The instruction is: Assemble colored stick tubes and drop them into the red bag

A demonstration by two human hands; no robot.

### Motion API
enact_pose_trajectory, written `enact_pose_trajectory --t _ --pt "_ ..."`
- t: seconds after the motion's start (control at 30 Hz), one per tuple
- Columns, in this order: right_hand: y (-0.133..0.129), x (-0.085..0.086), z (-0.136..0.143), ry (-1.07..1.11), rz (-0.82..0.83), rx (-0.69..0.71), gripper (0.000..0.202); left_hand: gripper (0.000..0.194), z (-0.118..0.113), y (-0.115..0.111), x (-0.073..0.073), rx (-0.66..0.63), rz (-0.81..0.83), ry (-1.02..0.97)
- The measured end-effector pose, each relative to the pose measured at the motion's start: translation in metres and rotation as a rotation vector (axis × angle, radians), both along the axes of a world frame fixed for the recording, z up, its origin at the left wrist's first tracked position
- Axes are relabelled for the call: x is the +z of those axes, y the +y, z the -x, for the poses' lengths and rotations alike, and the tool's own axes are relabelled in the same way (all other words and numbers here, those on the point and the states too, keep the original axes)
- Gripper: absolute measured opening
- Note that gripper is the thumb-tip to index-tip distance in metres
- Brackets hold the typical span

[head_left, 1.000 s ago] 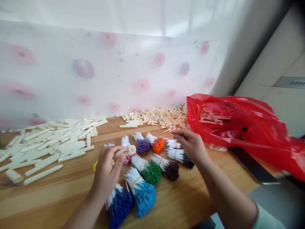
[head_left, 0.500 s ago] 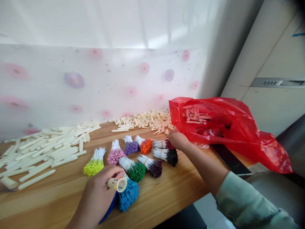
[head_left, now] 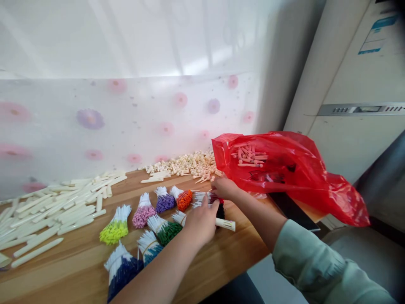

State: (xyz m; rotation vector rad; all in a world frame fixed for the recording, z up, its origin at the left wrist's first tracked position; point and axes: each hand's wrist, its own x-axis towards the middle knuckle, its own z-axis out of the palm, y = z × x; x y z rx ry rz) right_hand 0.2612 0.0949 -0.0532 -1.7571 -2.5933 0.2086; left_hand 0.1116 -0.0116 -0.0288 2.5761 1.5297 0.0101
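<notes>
My left hand (head_left: 202,219) is closed round a cream tube (head_left: 225,224), whose slotted end sticks out to the right, above the black-tipped bundle (head_left: 220,211). My right hand (head_left: 224,188) has its fingers bent down at the dark red bundle (head_left: 205,196); what they pinch is too small to make out. Around the hands lie banded bundles of white sticks with coloured tips: orange (head_left: 184,199), purple (head_left: 165,201), pink (head_left: 144,212), green (head_left: 164,230), yellow (head_left: 115,226), light blue (head_left: 150,247) and dark blue (head_left: 122,268).
A red plastic bag (head_left: 303,169) with pink-looking pieces inside lies open at the right, beside a dark flat object (head_left: 292,210). Small cream pieces (head_left: 190,164) are heaped along the wall. Long cream tubes (head_left: 63,207) cover the left side of the wooden table (head_left: 76,270).
My left hand has moved right and forward with the tube, from over the light blue bundle to beside my right hand. The tube now points right. The camera view has shifted slightly.
</notes>
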Motion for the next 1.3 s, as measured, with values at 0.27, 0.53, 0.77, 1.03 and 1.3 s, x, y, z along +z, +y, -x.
enact_pose_trajectory --t 0.27,0.53,0.77,1.03,1.3 --pt "-0.019 0.006 -0.035 0.287 -0.174 0.022 0.016 0.069 -0.010 0.014 -0.006 -0.006 0.045 -0.030" --pt "-0.070 0.050 -0.043 0.556 -0.308 0.039 0.014 0.028 0.022 0.009 0.021 -0.088 -0.046 -0.313" --pt "-0.092 0.066 0.056 0.668 -0.189 0.344 0.012 0.013 0.109 0.005 0.041 -0.007 -0.037 -0.722" --pt "-0.071 0.030 0.151 1.436 0.246 0.290 0.021 0.022 0.168 -0.001 -0.012 0.350 0.142 -1.257" --pt "-0.069 0.009 0.170 1.696 0.495 0.247 0.020 0.025 0.182 -0.005 -0.038 0.377 0.259 -1.486"
